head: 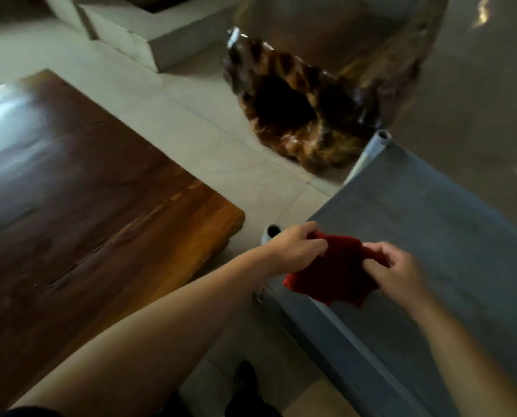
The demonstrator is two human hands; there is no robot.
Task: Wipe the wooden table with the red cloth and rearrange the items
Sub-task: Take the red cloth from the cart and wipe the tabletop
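Head view, blurred throughout. Red cloth [334,270] taken as landmark: soft, deep red, matte, rumpled, ragged drooping lower edge, stretched between both hands above the near corner of a grey surface.

Left hand [293,251] at the cloth's upper left edge: fingers curled, thumb and fingertips pinching the fabric, bare forearm running down toward the lower left. Right hand [401,273] at the cloth's right edge: fingers bent inward, gripping a fold, knuckles up, bare forearm running toward the lower right. Both hands closed on cloth; neither flat nor spread.

Grey rack top [425,230] directly under and right of the cloth: flat, dull blue-grey, fine even texture, straight pale rim. Round tubular post end [273,230] just left of the cloth, beside the left hand; second post end [382,136] well above the cloth at the far corner.

Wooden table [80,191] well left of the cloth: thick slab, glossy dark brown grading to orange-brown near the rounded corner, long grain lines and a dark crack, bright window glare at far left. No contact between cloth and table.

Gnarled root-like wooden base [296,115] above the cloth: lumpy, lacquered, mottled brown and amber, dark hollow in the middle. Pale tiled floor [191,115] between table and rack. Dark shoe [245,379] below the cloth.
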